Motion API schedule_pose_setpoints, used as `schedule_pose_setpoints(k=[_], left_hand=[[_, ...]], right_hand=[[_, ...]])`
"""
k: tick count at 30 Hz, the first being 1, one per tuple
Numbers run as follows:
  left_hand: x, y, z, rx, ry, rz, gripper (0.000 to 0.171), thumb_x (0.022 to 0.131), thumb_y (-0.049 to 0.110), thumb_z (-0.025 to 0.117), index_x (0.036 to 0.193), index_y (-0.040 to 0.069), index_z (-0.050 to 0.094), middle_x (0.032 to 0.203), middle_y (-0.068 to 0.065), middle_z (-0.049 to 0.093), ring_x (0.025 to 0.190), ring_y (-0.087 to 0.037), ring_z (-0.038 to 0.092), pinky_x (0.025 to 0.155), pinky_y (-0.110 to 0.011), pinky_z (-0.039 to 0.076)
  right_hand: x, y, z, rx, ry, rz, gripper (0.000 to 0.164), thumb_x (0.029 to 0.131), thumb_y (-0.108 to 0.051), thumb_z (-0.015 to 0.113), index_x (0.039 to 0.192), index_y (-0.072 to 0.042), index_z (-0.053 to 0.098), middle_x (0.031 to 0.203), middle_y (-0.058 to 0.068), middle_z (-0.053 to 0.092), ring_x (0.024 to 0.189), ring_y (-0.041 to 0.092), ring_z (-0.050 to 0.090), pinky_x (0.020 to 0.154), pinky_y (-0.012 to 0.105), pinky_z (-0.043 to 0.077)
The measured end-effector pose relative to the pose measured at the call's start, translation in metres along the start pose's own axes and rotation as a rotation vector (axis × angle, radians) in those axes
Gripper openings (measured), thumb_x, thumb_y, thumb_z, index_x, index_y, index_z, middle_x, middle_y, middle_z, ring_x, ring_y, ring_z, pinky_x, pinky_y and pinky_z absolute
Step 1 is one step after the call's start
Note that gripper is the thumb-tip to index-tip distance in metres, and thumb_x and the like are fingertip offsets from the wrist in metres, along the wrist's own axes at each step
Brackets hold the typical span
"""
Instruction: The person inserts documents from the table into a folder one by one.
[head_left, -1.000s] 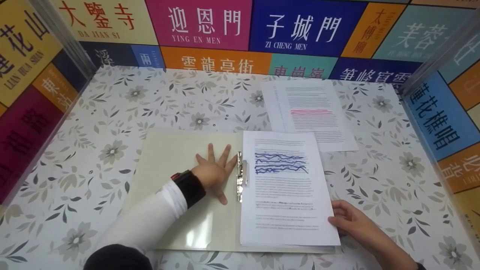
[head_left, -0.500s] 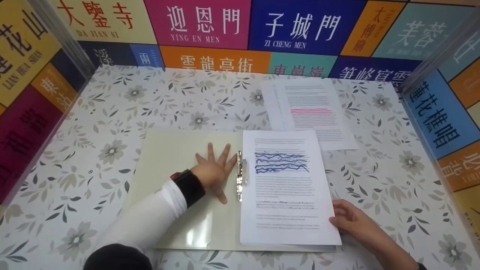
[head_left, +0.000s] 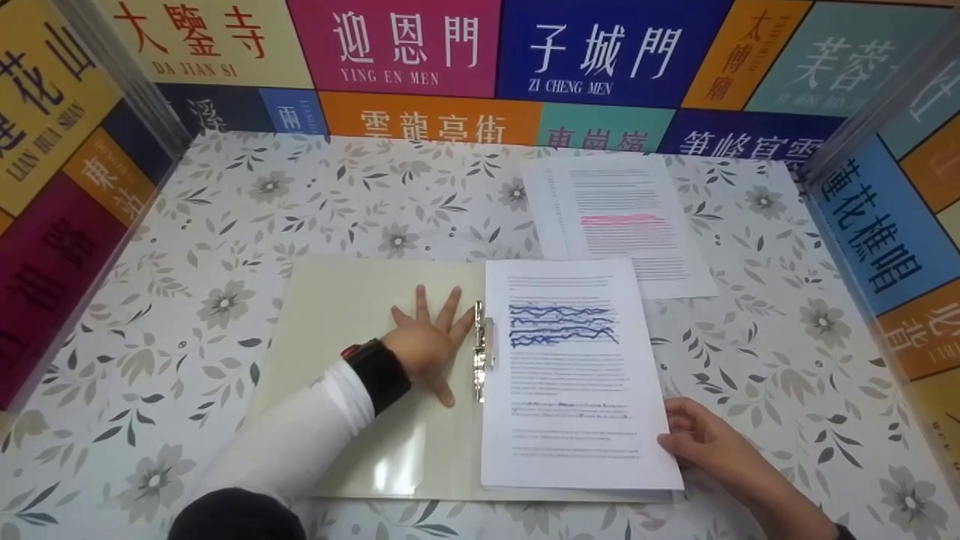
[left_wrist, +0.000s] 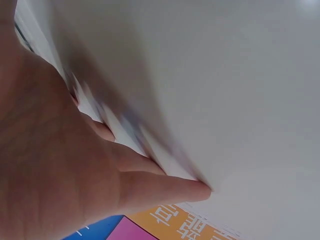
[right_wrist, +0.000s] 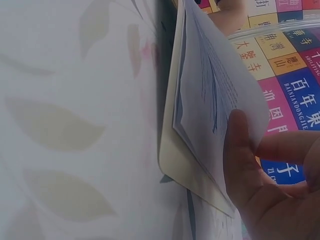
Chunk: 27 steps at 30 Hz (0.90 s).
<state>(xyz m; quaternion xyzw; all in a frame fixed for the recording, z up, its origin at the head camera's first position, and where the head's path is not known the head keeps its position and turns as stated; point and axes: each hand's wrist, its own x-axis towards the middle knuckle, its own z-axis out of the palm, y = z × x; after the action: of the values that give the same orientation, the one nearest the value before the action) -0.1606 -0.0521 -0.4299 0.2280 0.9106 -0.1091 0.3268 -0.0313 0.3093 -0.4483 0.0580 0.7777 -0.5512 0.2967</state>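
Note:
A cream folder (head_left: 337, 315) lies opened out on the table, with a metal clip (head_left: 478, 352) along its middle. Its right side carries a stack of printed sheets, and blue wavy lines mark the top sheet (head_left: 570, 382). My left hand (head_left: 429, 349) rests flat on the folder's left cover, fingers spread, fingertips reaching close to the clip; the left wrist view shows the palm (left_wrist: 60, 150) edge-on to the pale cover. At the lower right edge of the top sheet, my right hand (head_left: 694, 439) pinches the paper between thumb and fingers. In the right wrist view that sheet (right_wrist: 210, 85) bows upward.
Behind the folder, loose printed pages (head_left: 630, 247) with a pink highlighted band lie partly under the stack's top edge. The table (head_left: 247, 225) has a floral cover. Colourful panels with lettering (head_left: 420, 45) wall it in at the back and both sides.

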Motion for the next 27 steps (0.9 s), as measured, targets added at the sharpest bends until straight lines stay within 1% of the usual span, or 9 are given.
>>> schedule_pose_setpoints(k=[6,9,13,17,21,24,27], left_hand=[[0.001,-0.001,0.001,-0.021,0.007,0.002,0.14,0.059,0.066,0.078,0.153,0.024,-0.016,0.155,-0.014,-0.032,0.136,-0.062,-0.016,0.102,-0.08,0.016],[0.002,-0.002,0.002,-0.023,0.015,0.004,0.14,0.059,0.066,0.078,0.153,0.024,-0.016,0.155,-0.014,-0.031,0.136,-0.061,-0.016,0.102,-0.08,0.016],[0.002,-0.002,0.003,-0.026,0.021,0.004,0.14,0.059,0.066,0.079,0.154,0.025,-0.015,0.156,-0.014,-0.03,0.136,-0.061,-0.015,0.102,-0.079,0.016],[0.0,-0.001,0.002,-0.004,0.028,0.006,0.139,0.059,0.067,0.078,0.154,0.024,-0.014,0.157,-0.015,-0.029,0.136,-0.062,-0.013,0.102,-0.079,0.019],[-0.001,-0.001,0.001,0.023,0.034,0.007,0.138,0.059,0.069,0.076,0.155,0.023,-0.013,0.158,-0.016,-0.027,0.137,-0.063,-0.01,0.102,-0.078,0.021],[-0.002,-0.001,0.001,0.022,0.026,0.006,0.139,0.06,0.068,0.076,0.154,0.023,-0.014,0.157,-0.016,-0.028,0.137,-0.063,-0.011,0.102,-0.078,0.02],[-0.002,-0.001,-0.001,0.016,0.015,0.003,0.139,0.06,0.068,0.076,0.154,0.023,-0.016,0.156,-0.016,-0.029,0.136,-0.062,-0.012,0.102,-0.079,0.02]], right_hand=[[-0.001,-0.002,0.001,-0.042,0.027,-0.006,0.06,0.092,-0.011,0.059,0.138,0.013,0.031,0.113,0.012,0.064,0.092,0.012,0.066,0.076,0.028,0.058],[-0.002,-0.001,0.001,-0.051,0.031,-0.013,0.063,0.092,-0.01,0.059,0.14,0.015,0.027,0.115,0.014,0.063,0.091,0.012,0.066,0.075,0.028,0.058],[-0.002,-0.001,0.001,-0.07,0.044,0.006,0.068,0.091,-0.011,0.06,0.143,0.015,0.024,0.115,0.014,0.062,0.09,0.011,0.066,0.075,0.027,0.058],[-0.003,-0.001,0.001,-0.089,0.045,0.001,0.07,0.092,-0.011,0.06,0.143,0.016,0.022,0.111,0.014,0.061,0.088,0.012,0.066,0.075,0.028,0.059],[-0.004,0.001,-0.004,-0.087,0.014,-0.058,0.065,0.095,-0.01,0.057,0.142,0.018,0.023,0.103,0.012,0.06,0.084,0.011,0.067,0.074,0.03,0.059],[-0.006,0.002,-0.009,-0.097,-0.021,-0.112,0.06,0.097,-0.012,0.055,0.14,0.019,0.026,0.1,0.01,0.06,0.08,0.011,0.067,0.072,0.03,0.059],[-0.007,0.002,-0.013,-0.122,-0.042,-0.148,0.057,0.099,-0.014,0.053,0.138,0.019,0.028,0.098,0.009,0.061,0.077,0.011,0.067,0.07,0.029,0.059]])
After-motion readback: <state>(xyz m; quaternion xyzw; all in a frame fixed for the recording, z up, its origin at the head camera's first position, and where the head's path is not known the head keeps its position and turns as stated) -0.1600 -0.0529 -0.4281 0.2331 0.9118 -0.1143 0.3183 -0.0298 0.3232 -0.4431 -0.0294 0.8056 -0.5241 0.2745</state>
